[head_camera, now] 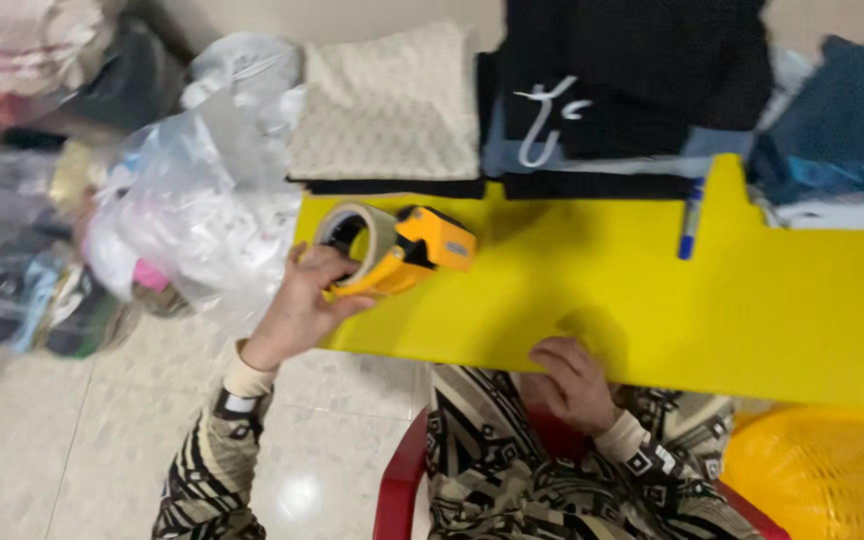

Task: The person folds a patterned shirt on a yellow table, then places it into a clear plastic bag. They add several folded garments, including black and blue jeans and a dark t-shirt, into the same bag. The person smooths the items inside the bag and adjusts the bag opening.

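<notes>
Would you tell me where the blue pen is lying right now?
In the head view the blue pen lies on the far right part of the yellow board, just below the folded dark clothes, well right of the tape dispenser.

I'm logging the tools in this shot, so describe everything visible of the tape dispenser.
The tape dispenser is a hand-held gun type with an orange-yellow body that looks like plastic. A roll of pale beige tape sits on its far-left end, hollow core showing dark. Its blocky head points right. It lies low over the left end of the yellow board; whether it rests on it is unclear. The left hand grips its handle from below. The picture is slightly blurred.
</notes>
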